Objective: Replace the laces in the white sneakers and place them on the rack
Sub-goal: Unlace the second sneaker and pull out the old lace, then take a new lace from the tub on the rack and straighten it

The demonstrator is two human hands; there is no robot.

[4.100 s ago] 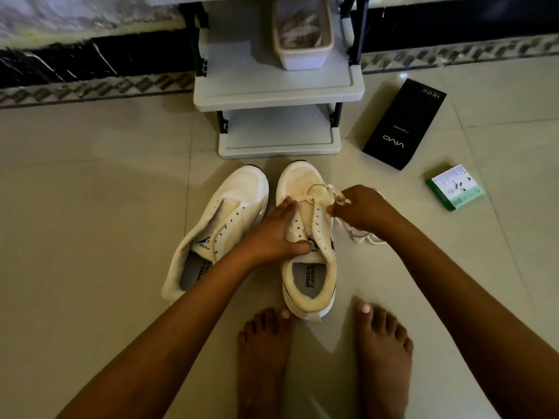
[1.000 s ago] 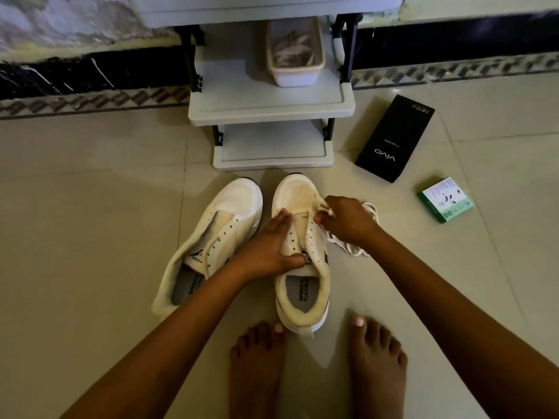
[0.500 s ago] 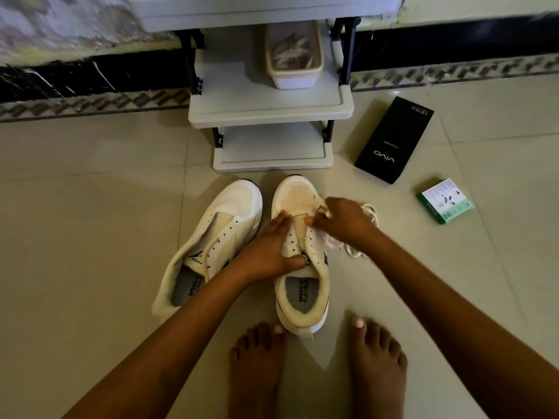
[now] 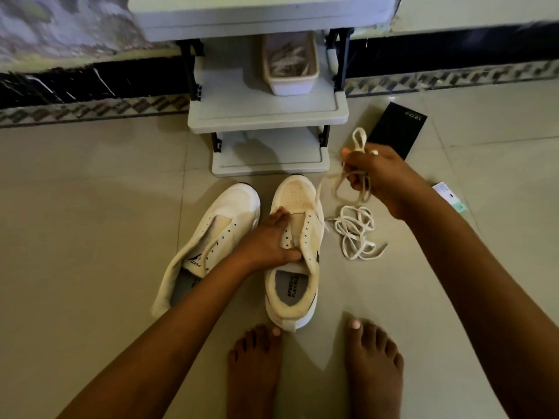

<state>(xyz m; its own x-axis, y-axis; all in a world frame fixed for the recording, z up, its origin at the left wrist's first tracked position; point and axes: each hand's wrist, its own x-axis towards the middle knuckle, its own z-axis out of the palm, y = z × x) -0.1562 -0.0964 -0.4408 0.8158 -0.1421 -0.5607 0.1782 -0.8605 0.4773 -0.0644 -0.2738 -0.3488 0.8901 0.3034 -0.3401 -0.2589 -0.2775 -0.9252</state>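
With the left hand (image 4: 267, 241) pressing down the right sneaker (image 4: 295, 246) and the right hand (image 4: 376, 173) clenched on its old lace (image 4: 338, 189), unlacing looks almost finished; next comes drawing the lace free.

A black box (image 4: 397, 128) and green-edged packet (image 4: 450, 197) lie on the floor (image 4: 90, 237).

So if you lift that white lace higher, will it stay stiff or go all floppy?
Probably floppy: the lace droops in loose loops from the right hand. It looks light, and the lace pile on the floor lies curled, so it would likely dangle and swing.
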